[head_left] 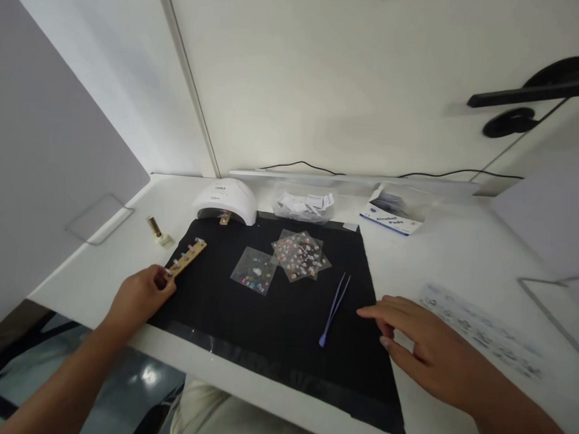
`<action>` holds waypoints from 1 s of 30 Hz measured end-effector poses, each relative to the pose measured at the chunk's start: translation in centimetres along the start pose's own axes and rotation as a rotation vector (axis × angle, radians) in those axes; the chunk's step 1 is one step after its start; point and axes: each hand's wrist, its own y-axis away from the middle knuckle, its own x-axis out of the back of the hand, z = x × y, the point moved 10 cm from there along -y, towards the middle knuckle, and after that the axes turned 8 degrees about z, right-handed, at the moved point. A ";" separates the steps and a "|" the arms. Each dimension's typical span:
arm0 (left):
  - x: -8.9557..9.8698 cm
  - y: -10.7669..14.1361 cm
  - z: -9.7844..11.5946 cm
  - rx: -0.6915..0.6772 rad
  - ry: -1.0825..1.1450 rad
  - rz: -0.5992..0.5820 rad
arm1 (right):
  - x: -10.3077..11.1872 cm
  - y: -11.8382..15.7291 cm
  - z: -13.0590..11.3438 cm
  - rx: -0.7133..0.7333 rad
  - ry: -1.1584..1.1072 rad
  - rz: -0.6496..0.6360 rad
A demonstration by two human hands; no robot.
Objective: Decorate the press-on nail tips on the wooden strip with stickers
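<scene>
My left hand (142, 292) pinches the near end of a narrow wooden strip (188, 258) with several small nail tips standing on it, at the left edge of the black mat (210, 309). My right hand (409, 335) hovers over the mat's right edge, its index finger stretched out and nothing in it. Purple tweezers (333, 311) lie on the mat just left of that hand, tips pointing away. Clear sticker sheets (300, 255) overlap at the mat's middle, and another sticker sheet (255, 271) lies beside them on the left.
A white lamp (228, 199) stands behind the mat, with a small bottle (160, 231) to its left. Along the back are a clear box of white packets (304, 205) and an alcohol pads box (394, 211). A patterned clear sheet (480, 328) lies at the right.
</scene>
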 end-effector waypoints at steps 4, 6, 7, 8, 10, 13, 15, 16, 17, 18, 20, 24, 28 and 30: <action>0.5 4.2 2.7 -0.207 0.126 0.003 | -0.5 -0.1 0.8 0.024 -0.031 -0.050; 0.1 6.2 5.4 -0.363 0.200 -0.045 | -0.5 -0.2 1.2 0.020 -0.041 -0.050; -0.2 7.0 6.9 -0.439 0.229 -0.073 | -0.5 -0.2 1.4 0.011 -0.042 -0.045; -0.4 7.5 8.4 -0.510 0.251 -0.100 | -0.5 -0.3 1.5 0.005 -0.042 -0.042; -1.0 8.0 11.2 -0.624 0.279 -0.143 | -0.7 -0.3 1.7 -0.010 -0.036 -0.046; -1.8 7.6 14.8 -0.758 0.300 -0.226 | -0.8 -0.2 1.7 -0.019 -0.026 -0.055; -2.0 7.1 16.3 -0.814 0.306 -0.278 | -0.7 -0.1 1.8 -0.030 -0.018 -0.056; -1.9 6.8 16.7 -0.830 0.308 -0.301 | -0.7 0.0 1.8 -0.035 -0.014 -0.053; -1.8 6.6 16.9 -0.838 0.309 -0.322 | -0.7 0.0 1.8 -0.041 -0.013 -0.050; -1.5 6.2 16.8 -0.837 0.309 -0.340 | -0.6 0.0 1.8 -0.042 -0.015 -0.049; -1.0 5.0 16.0 -0.794 0.300 -0.361 | -0.7 0.0 1.6 -0.032 -0.024 -0.055; -0.1 -1.1 12.5 -0.487 0.189 -0.253 | -0.6 0.0 1.1 -0.005 -0.021 -0.067; -0.9 -7.6 10.8 -0.215 0.055 -0.169 | -0.2 -0.1 1.2 -0.004 -0.024 -0.045; -1.7 -9.8 11.0 -0.140 0.016 -0.150 | -0.1 -0.1 1.3 -0.014 -0.022 -0.038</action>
